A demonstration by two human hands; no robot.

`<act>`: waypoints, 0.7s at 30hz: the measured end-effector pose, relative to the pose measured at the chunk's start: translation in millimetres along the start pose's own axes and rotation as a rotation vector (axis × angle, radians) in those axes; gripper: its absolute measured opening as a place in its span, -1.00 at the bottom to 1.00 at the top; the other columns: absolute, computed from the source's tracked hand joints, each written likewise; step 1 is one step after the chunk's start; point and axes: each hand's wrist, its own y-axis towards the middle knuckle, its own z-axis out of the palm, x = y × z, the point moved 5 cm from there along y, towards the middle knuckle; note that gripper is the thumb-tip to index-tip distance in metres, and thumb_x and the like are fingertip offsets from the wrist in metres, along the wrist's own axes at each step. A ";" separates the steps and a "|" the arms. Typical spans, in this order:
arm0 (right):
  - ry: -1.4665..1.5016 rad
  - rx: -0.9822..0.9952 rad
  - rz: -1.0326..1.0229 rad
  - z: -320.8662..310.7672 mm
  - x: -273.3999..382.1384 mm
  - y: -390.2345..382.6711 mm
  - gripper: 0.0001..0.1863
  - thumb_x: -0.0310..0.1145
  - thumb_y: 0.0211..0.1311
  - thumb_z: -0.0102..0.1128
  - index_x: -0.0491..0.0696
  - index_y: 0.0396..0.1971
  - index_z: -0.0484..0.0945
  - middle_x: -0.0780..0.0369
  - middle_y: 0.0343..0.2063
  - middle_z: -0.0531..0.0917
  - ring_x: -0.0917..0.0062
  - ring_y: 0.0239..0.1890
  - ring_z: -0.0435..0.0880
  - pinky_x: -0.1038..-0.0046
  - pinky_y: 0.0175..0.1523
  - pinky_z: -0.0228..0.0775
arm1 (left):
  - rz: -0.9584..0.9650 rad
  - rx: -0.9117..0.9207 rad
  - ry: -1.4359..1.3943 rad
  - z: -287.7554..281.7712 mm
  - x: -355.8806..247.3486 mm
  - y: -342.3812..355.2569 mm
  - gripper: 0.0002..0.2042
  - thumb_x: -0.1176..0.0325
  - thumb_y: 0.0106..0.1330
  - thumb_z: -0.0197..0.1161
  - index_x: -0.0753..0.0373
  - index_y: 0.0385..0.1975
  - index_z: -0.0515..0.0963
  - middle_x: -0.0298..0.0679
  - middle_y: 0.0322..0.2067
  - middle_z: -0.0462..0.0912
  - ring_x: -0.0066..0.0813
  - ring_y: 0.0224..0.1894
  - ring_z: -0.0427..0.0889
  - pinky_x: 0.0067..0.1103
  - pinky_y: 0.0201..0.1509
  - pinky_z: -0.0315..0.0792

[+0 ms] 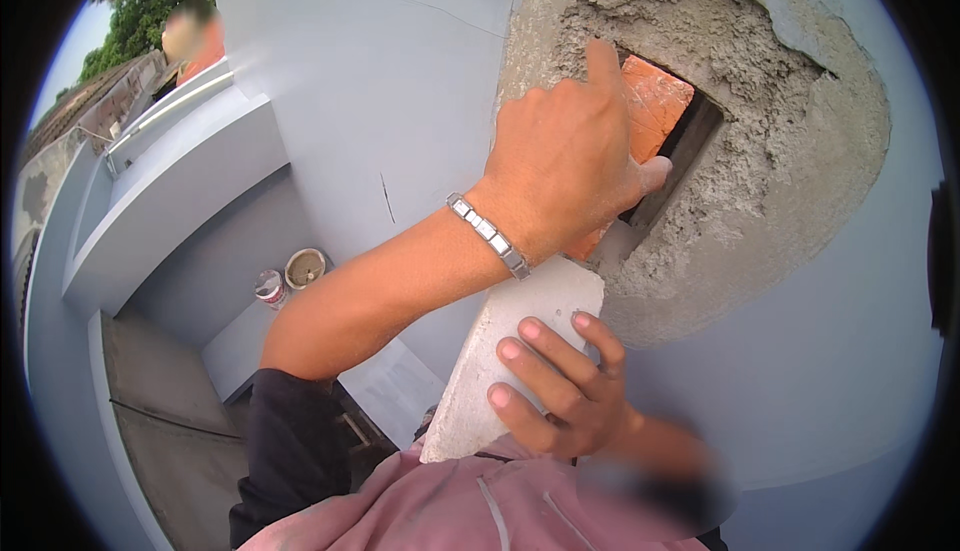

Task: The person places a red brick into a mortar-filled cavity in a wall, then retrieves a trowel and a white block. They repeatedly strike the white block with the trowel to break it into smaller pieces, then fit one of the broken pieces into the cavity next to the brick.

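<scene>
My left hand [565, 156], a silver band at its wrist, reaches across to a rectangular hole [685, 166] in the wall. Its thumb and stretched forefinger span an orange brick [655, 101] set in that hole. Most of the brick's lower part is behind the hand, and a dark gap runs along its right side. Below, my right hand [565, 381] grips a pale grey, flat slab [480, 371] with a straight edge, fingers laid over its face. The slab leans near my chest; its lower end meets my pink top.
Rough, broken mortar [760, 101] surrounds the hole, inside a grey cement patch on the light blue wall [380, 81]. A round tub [305, 268] and a small can [270, 288] stand lower left. A ledge [180, 196] curves at left; a person [200, 46] shows beyond it.
</scene>
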 end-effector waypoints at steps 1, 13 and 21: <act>-0.014 0.018 0.004 -0.7 -2.4 0.0 -0.61 -0.10 0.48 0.27 0.31 0.22 0.42 0.42 0.19 0.62 0.50 0.32 0.59 0.07 0.52 0.25 | -0.040 0.015 -0.025 3.0 3.0 -0.7 -0.31 -0.03 0.03 0.61 0.46 -0.14 0.44 -0.05 -0.65 0.63 0.01 -0.60 0.70 -0.30 -0.47 0.60; -0.076 0.021 0.063 10.7 -13.8 4.9 -0.53 -0.10 0.44 0.29 0.29 0.31 0.49 0.34 0.22 0.62 0.44 0.33 0.57 0.08 0.53 0.18 | 0.049 -0.122 0.054 16.3 -3.4 5.9 -0.45 0.00 0.07 0.51 0.40 -0.28 0.48 0.06 -0.35 0.66 0.09 -0.30 0.71 -0.20 -0.22 0.60; -0.119 0.158 0.128 21.0 -36.0 1.9 -0.57 -0.14 0.45 0.28 0.27 0.28 0.52 0.30 0.23 0.59 0.37 0.34 0.55 0.07 0.51 0.17 | 0.026 -0.023 0.078 14.8 2.1 7.5 -0.45 -0.01 0.05 0.53 0.37 -0.27 0.49 0.00 -0.34 0.65 0.02 -0.31 0.70 -0.23 -0.24 0.58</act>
